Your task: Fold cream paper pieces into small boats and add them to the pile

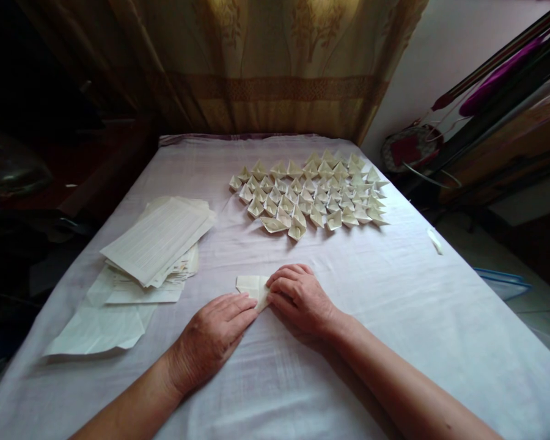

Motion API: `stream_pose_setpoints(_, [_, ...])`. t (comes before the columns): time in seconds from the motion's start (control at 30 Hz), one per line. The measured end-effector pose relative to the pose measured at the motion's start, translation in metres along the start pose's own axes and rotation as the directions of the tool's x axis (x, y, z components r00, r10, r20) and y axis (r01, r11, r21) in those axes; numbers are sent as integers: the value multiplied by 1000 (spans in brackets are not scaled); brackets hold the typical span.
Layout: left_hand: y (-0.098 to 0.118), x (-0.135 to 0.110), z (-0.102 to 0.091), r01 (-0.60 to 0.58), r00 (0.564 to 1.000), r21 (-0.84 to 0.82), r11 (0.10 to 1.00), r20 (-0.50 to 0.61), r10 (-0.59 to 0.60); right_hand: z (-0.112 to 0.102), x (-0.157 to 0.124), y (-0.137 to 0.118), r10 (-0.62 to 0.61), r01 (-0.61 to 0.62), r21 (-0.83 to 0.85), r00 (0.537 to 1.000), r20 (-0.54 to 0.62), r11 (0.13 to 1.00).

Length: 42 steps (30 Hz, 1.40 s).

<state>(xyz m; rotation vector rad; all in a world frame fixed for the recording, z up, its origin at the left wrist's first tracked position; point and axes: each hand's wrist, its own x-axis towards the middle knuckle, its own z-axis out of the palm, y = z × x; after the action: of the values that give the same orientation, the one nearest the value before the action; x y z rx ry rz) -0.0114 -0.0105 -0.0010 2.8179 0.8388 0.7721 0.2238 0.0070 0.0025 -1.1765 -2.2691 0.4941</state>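
Note:
A small piece of folded paper (pixel 252 284) lies on the cloth-covered surface in front of me, creased into a compact pale shape. My left hand (pixel 215 324) has its fingers together on the paper's lower left edge, the thumb close beside them. From the other side, my right hand (pixel 300 296) closes bent fingers over the right edge, hiding that part. Beyond my hands stand many folded paper boats (pixel 305 195), set close together in rows. To the left lies a stack of printed paper sheets (pixel 158 238), loosely fanned.
A white cloth (pixel 348 379) with faint wrinkles covers the surface. Under the stack, a larger pale sheet (pixel 103 327) lies toward the left edge. A small white scrap (pixel 434 241) is near the right edge. A patterned curtain (pixel 275 79) hangs behind; a round bag (pixel 412 146) sits at right.

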Motion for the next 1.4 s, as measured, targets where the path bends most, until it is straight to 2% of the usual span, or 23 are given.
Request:
stream_pose_setpoints(0.13, [1,0,0,16,1000,-26,1000,-14,-16,8,2,-5,98,-98,1,994,-53,995])
stream_pose_setpoints(0.3, [1,0,0,38,999,-19,999,-22,-38,12,3,-9,159,-160,-6,984,-78,987])
stream_pose_setpoints(0.6, [4,8,-3,20,1000,-22,1000,-1,-20,16,4,-11,186,-187,8,973,-137,982])
stream_pose_setpoints(1.4, [4,5,-2,13,1000,27,1000,10,-13,19,4,-11,220,-221,9,965,-140,975])
